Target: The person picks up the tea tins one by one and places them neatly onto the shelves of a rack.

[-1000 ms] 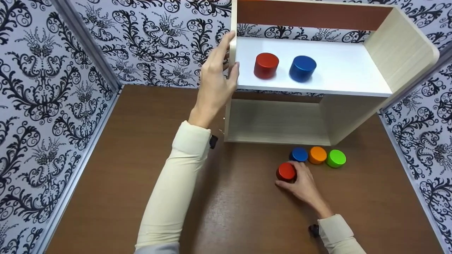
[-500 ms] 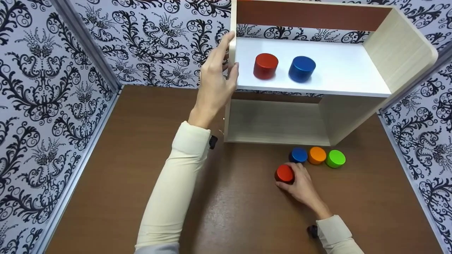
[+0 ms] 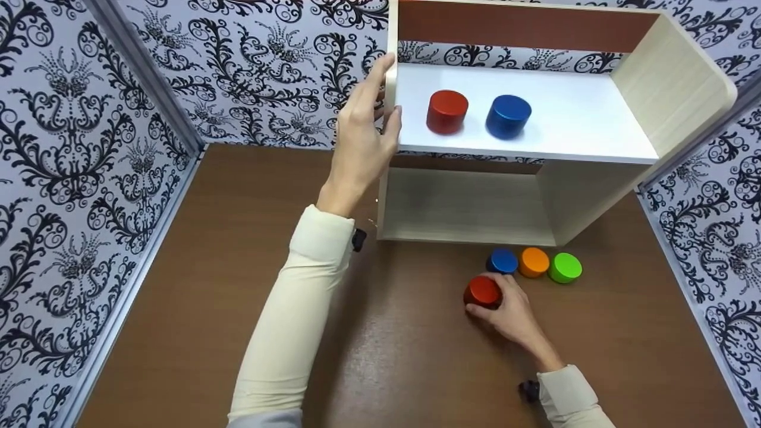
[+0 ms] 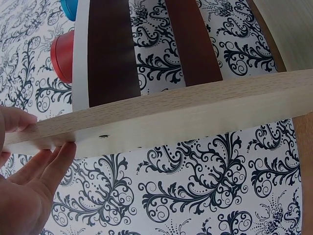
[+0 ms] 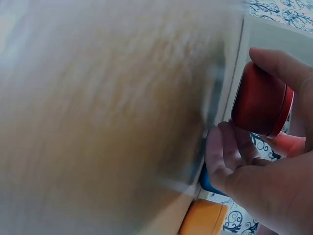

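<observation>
My left hand (image 3: 358, 139) grips the left side panel (image 4: 161, 105) of a small wooden shelf unit, thumb on the inner side and fingers on the outer. In my right hand (image 3: 516, 314) is a red round tin (image 3: 482, 292), held between thumb and fingers in front of the shelf. The right wrist view shows this red tin (image 5: 259, 100) with its lid seam, the lid side toward the palm. Just behind it on the table are a blue tin (image 3: 503, 261), an orange tin (image 3: 534, 262) and a green tin (image 3: 565, 267) in a row.
On the white upper shelf (image 3: 582, 119) stand another red tin (image 3: 447, 112) at the left and another blue tin (image 3: 508, 116) beside it. A pale lower compartment (image 3: 467, 205) lies beneath. Patterned walls (image 3: 267, 71) enclose the brown table (image 3: 238, 238) at the back and sides.
The red tin in my right hand has shifted slightly toward me, then a little to the right, and its top looks darker. My left hand stays on the panel.
</observation>
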The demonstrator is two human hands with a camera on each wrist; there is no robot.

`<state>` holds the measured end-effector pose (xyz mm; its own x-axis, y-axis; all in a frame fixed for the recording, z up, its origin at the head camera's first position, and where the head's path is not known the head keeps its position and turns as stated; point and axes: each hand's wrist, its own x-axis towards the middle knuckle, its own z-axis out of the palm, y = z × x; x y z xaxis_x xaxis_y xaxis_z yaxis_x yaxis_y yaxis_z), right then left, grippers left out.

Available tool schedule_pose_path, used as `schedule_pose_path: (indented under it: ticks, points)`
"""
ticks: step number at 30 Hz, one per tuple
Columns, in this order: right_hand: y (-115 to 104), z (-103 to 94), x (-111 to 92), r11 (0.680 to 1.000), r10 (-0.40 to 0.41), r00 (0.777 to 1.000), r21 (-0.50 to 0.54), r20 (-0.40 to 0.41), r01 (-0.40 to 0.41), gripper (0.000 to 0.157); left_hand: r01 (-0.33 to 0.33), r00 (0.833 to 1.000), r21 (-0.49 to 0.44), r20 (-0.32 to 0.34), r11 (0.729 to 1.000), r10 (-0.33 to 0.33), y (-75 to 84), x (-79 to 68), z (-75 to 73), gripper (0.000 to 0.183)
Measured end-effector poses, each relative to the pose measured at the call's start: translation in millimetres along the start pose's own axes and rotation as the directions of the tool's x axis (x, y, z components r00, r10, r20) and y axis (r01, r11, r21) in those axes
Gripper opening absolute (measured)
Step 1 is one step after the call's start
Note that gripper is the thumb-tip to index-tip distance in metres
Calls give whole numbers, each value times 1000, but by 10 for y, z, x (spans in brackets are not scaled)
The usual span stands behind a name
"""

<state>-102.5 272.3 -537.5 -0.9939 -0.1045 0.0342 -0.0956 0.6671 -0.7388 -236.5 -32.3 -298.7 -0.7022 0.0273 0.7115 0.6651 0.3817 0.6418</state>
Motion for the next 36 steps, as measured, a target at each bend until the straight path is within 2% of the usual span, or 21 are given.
schedule_pose_path:
  ticks: [9, 17, 26, 36]
  points:
    - [-134, -104, -16, 999, 15, 1000, 46, 4, -16, 64, 13, 1000, 10, 7, 1000, -13, 1, -4, -4, 63]
    - [-266, -216, -13, 999, -16, 999, 28, -49, 17, 62, -29, 999, 13, -17, 999, 29, 0, -1, -5, 62]
    - [-435, -406, -32, 997, -17, 999, 73, -48, 21, 63, -5, 1000, 3, 0, 1000, 5, -1, -6, -5, 63]
    - [-578, -633, -18, 992, -64, 990, 102, -122, 77, 62, 4, 1000, -2, 6, 1000, -4, 9, 0, -3, 63]
